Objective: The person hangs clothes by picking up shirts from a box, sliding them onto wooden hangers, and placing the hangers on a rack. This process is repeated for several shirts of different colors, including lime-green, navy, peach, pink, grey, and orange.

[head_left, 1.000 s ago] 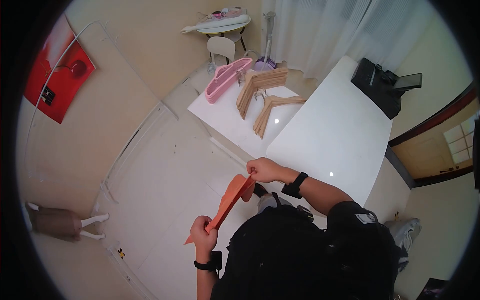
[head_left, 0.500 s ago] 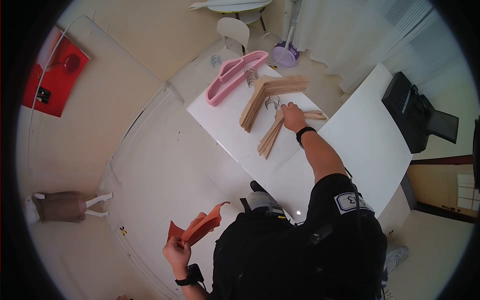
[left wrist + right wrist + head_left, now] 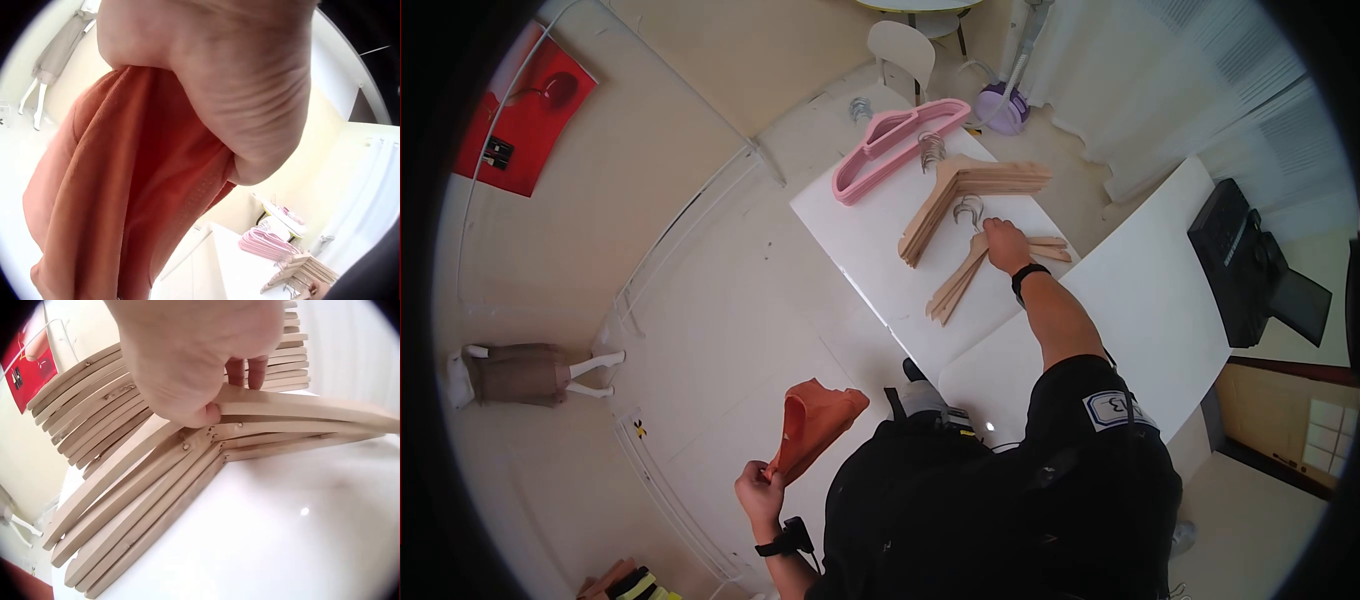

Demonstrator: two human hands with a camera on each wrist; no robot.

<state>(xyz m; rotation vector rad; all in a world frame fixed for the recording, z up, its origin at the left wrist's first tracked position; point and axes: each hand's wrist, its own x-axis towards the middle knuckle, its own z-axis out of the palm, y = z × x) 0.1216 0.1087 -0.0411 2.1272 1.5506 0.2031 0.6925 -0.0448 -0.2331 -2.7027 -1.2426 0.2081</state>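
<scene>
An orange cloth garment (image 3: 815,425) hangs in folds from my left hand (image 3: 758,495), which pinches its edge; the left wrist view shows the fabric (image 3: 100,181) bunched under the hand (image 3: 231,81). My right hand (image 3: 1006,246) is at the neck of the smaller group of wooden hangers (image 3: 958,286) on the white table. In the right wrist view the hand (image 3: 200,356) grips the top wooden hanger (image 3: 275,403) near its centre, thumb on the near side. Several more hangers (image 3: 140,519) lie fanned beneath it.
A larger stack of wooden hangers (image 3: 985,178) and pink hangers (image 3: 870,165) lie on the white table (image 3: 825,220). A black device (image 3: 1235,270) stands on the adjoining table. A white chair (image 3: 903,48), purple appliance (image 3: 1003,108) and metal rail (image 3: 690,205) stand beyond.
My right hand has let go of the garment and moved forward to the smaller group of wooden hangers, taking hold of one. My left hand has moved left with the garment, which now hangs more open.
</scene>
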